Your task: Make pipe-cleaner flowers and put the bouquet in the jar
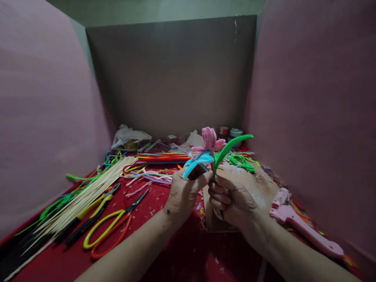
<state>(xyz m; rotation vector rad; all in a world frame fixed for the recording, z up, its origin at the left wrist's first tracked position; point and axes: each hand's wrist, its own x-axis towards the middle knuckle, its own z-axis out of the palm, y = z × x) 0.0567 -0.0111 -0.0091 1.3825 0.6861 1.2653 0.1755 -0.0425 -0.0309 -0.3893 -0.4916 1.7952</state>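
Note:
Both my hands meet at the stem of a pipe-cleaner flower, held up over the table. Its pink flower head (pixel 209 138) stands at the top. A long green pipe-cleaner leaf (pixel 232 147) curves up to the right from the stem. My left hand (pixel 188 187) is closed, pinching near the blue pipe-cleaner flower (pixel 198 161), which sits just below the pink one. Closed around the stem below the leaf is my right hand (pixel 230 196). The fingers hide much of the stem and how the blue flower joins it.
Left lie scissors (pixel 127 211), pliers (pixel 110 196) and wooden sticks (pixel 96 192). Loose pipe cleaners (pixel 161 157) stretch across the back, near a plastic bag (pixel 129 137). A pink glue gun (pixel 305 227) rests right of a cardboard sheet (pixel 258 184). Panels stand on three sides.

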